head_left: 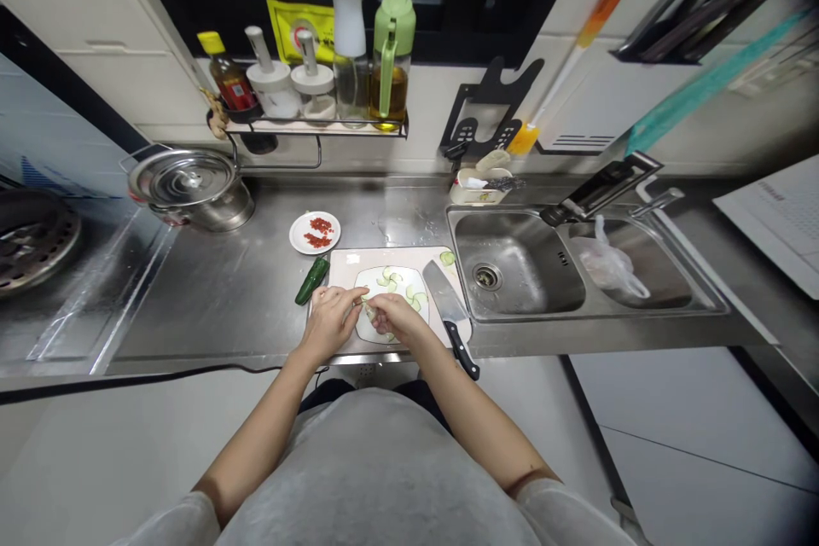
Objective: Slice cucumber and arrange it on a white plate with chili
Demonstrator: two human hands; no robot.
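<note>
A white square plate (417,329) rests on the pale cutting board (345,262), with thin curled cucumber slices (415,299) laid out on it. Over the plate's left side, my left hand (331,317) and my right hand (395,316) meet at the fingertips. Both are closed around a small pale-green cucumber slice, mostly hidden by the fingers. A piece of dark green cucumber (312,280) lies beside the board's left edge, close to my left hand. Right of the plate lies a kitchen knife (453,307), its black handle reaching past the counter's front edge.
Behind the board sits a small white plate (296,235) with chopped red bits. A lidded steel pot (221,200) stands at the left. The double sink (521,269) is on the right, with a plastic bag (611,264) in its far basin. Bottles fill a wall rack (320,130).
</note>
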